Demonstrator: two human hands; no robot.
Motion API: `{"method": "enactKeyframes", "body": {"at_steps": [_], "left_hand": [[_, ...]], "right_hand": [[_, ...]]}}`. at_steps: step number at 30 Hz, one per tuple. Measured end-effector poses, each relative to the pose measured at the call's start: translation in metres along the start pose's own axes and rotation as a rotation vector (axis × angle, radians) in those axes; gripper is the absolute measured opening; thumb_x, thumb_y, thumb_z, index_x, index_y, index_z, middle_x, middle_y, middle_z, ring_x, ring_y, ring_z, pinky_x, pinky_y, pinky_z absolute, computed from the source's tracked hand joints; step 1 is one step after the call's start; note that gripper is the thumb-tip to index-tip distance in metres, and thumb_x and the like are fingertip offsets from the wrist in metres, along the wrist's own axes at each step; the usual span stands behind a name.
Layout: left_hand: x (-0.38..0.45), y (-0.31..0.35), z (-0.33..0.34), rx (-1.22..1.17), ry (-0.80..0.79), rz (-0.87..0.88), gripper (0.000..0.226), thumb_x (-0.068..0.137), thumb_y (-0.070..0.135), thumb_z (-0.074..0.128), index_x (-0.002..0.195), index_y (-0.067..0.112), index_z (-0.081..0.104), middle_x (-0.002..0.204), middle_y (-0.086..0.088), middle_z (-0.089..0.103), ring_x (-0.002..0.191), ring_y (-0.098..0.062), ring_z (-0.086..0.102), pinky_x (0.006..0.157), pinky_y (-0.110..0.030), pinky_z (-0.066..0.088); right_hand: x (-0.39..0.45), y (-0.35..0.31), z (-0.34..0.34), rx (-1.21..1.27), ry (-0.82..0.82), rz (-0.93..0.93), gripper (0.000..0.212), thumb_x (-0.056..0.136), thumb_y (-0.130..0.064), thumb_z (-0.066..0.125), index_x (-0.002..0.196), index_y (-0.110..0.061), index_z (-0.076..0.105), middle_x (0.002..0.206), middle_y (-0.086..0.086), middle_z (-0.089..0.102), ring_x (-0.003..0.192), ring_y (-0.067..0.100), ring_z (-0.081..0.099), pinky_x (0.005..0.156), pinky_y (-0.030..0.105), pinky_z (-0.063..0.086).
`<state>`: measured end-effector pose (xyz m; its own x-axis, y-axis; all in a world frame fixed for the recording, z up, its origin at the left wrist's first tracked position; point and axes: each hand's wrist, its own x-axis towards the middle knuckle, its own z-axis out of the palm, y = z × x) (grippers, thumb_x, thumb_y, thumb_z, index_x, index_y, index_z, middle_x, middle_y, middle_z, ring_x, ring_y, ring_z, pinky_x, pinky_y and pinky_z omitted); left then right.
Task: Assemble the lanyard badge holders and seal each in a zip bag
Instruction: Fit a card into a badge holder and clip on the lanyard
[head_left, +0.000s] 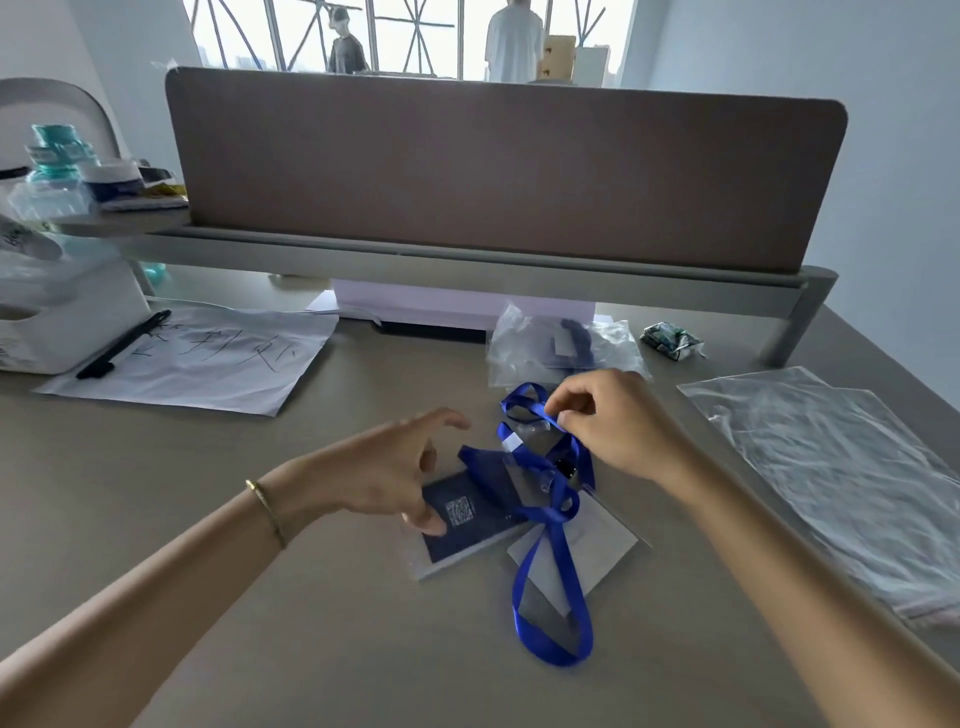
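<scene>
Apparently right fingers (574, 415) pinch lanyard (553, 571); left hand (395, 467) spread.

glossy blue ribbon lanyard (551, 597), crinkled clear plastic bags (831, 467), matt desk (260, 597)

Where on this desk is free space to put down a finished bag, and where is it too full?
Bare desk lies left of the left hand, below the written paper. More lies near the front edge, under the blue lanyard loop. It is crowded around the right hand: navy card, filled bag. Clear bags cover the right side.
</scene>
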<state>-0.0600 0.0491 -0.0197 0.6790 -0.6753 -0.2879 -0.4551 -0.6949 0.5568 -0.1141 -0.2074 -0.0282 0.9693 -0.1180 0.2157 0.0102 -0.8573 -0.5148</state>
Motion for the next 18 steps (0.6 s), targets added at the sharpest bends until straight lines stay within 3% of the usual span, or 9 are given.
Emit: {"method": "enactKeyframes", "body": {"at_steps": [3, 6, 9, 11, 14, 17, 18], "left_hand": [[0.0, -0.008, -0.019, -0.191, 0.04, 0.027, 0.08, 0.073, 0.002, 0.083, 0.136, 0.035, 0.048, 0.109, -0.001, 0.063, 0.095, -0.021, 0.066, 0.082, -0.034, 0.057], [0.005, -0.009, -0.035, -0.186, 0.082, 0.061, 0.047, 0.077, 0.0, 0.078, 0.116, 0.024, 0.067, 0.101, 0.003, 0.075, 0.097, -0.019, 0.069, 0.091, -0.036, 0.055], [0.009, -0.003, -0.052, -0.062, 0.101, 0.085, 0.022, 0.079, 0.005, 0.077, 0.091, 0.023, 0.076, 0.086, 0.002, 0.076, 0.084, -0.016, 0.068, 0.081, -0.034, 0.051], [0.012, 0.002, -0.066, 0.051, 0.117, 0.07, 0.013, 0.082, 0.01, 0.075, 0.091, 0.019, 0.077, 0.087, -0.002, 0.075, 0.087, -0.022, 0.067, 0.084, -0.038, 0.052], [0.023, 0.008, -0.08, 0.105, 0.245, 0.064, 0.008, 0.083, 0.012, 0.074, 0.09, 0.014, 0.078, 0.087, -0.009, 0.074, 0.087, -0.029, 0.066, 0.082, -0.044, 0.053], [0.036, 0.012, -0.08, 0.105, 0.336, 0.061, 0.004, 0.082, 0.014, 0.074, 0.082, 0.018, 0.076, 0.071, 0.006, 0.068, 0.071, -0.013, 0.062, 0.063, -0.031, 0.05], [0.041, 0.012, -0.078, 0.091, 0.355, 0.06, 0.006, 0.083, 0.014, 0.074, 0.085, 0.019, 0.077, 0.072, 0.009, 0.067, 0.069, -0.009, 0.061, 0.063, -0.026, 0.049]], "right_hand": [[0.009, -0.009, 0.013, -0.084, -0.07, -0.025, 0.022, 0.087, -0.012, 0.063, 0.097, -0.029, 0.074, 0.076, -0.018, 0.061, 0.066, 0.003, 0.057, 0.063, 0.028, 0.048], [0.014, -0.016, 0.026, -0.138, -0.139, -0.017, 0.02, 0.09, -0.019, 0.055, 0.093, -0.029, 0.072, 0.07, -0.022, 0.056, 0.07, 0.004, 0.058, 0.064, 0.027, 0.047], [0.018, -0.014, 0.036, -0.131, -0.117, 0.025, 0.028, 0.091, -0.026, 0.05, 0.067, -0.018, 0.062, 0.059, -0.008, 0.058, 0.057, 0.01, 0.055, 0.057, 0.031, 0.045], [0.021, -0.012, 0.038, -0.11, -0.092, 0.054, 0.04, 0.094, -0.029, 0.051, 0.059, -0.01, 0.048, 0.05, 0.0, 0.05, 0.048, 0.016, 0.046, 0.051, 0.032, 0.04], [0.028, -0.013, 0.032, -0.072, -0.027, 0.051, 0.046, 0.095, -0.036, 0.054, 0.061, -0.004, 0.052, 0.054, 0.01, 0.06, 0.047, 0.022, 0.052, 0.056, 0.041, 0.05], [0.034, -0.019, 0.022, 0.002, 0.071, 0.058, 0.037, 0.087, -0.036, 0.068, 0.058, -0.014, 0.063, 0.053, 0.003, 0.064, 0.051, 0.015, 0.063, 0.059, 0.036, 0.057], [0.037, -0.023, 0.019, 0.063, 0.084, 0.076, 0.031, 0.083, -0.034, 0.073, 0.059, -0.015, 0.066, 0.054, 0.001, 0.067, 0.053, 0.012, 0.065, 0.059, 0.032, 0.058]]}}
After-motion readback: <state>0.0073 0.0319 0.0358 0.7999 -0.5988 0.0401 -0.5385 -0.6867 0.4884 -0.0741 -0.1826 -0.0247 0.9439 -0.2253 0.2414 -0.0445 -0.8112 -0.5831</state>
